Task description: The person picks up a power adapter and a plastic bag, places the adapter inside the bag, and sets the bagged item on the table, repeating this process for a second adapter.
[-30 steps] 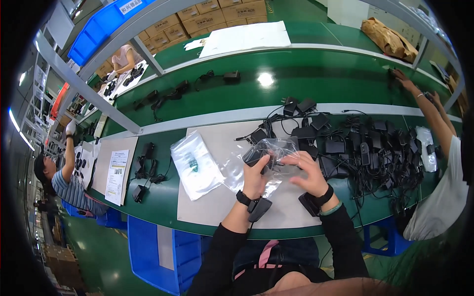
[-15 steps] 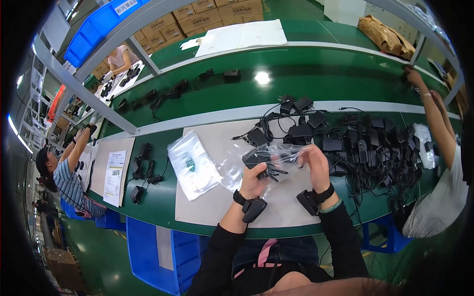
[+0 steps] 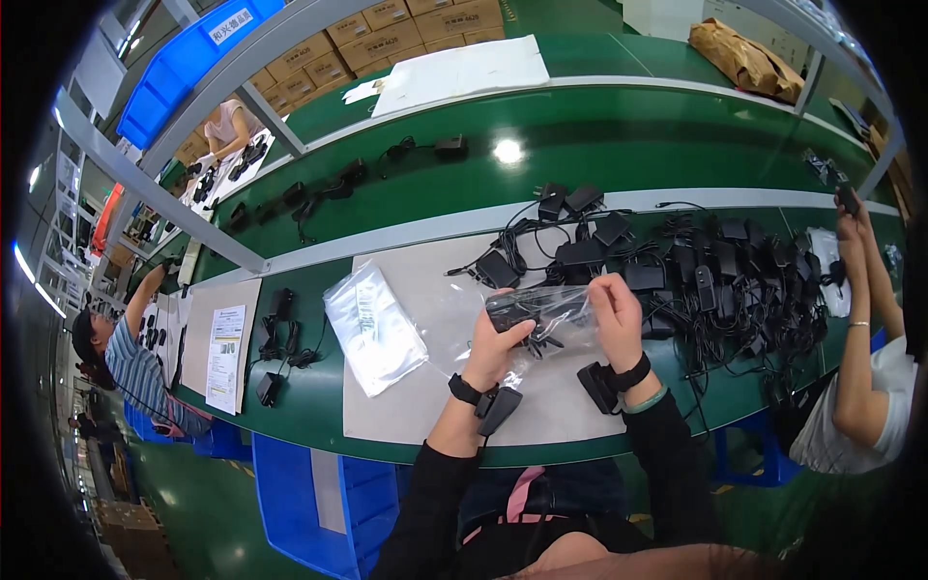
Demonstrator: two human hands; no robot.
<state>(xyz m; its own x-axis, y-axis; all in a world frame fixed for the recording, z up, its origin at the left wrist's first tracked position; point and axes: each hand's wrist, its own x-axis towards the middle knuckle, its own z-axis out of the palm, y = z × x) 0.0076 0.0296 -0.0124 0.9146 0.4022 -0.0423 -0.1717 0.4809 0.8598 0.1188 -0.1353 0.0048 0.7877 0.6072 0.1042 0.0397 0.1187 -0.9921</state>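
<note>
My left hand (image 3: pixel 496 348) and my right hand (image 3: pixel 616 317) hold a clear plastic bag (image 3: pixel 553 307) between them, just above the grey mat (image 3: pixel 425 387). Inside the bag sits a black power adapter (image 3: pixel 512 309) with its cable. The left hand grips the bag's left end around the adapter. The right hand pinches the bag's right end. A stack of empty clear bags (image 3: pixel 373 329) lies on the mat to the left of my hands. A heap of black adapters with cables (image 3: pixel 715 271) lies to the right and behind.
A green conveyor belt (image 3: pixel 580 145) runs behind the mat, carrying several black adapters (image 3: pixel 329 188). A person's arms (image 3: pixel 860 290) work at the right. Another person (image 3: pixel 130 353) sits at the left beside paper sheets (image 3: pixel 225 358). Blue bins (image 3: pixel 309 493) stand below the bench.
My hands have lifted the bag slightly and drawn it closer; the adapter now sits deeper in the bag's left end. The person at the left has raised an arm.
</note>
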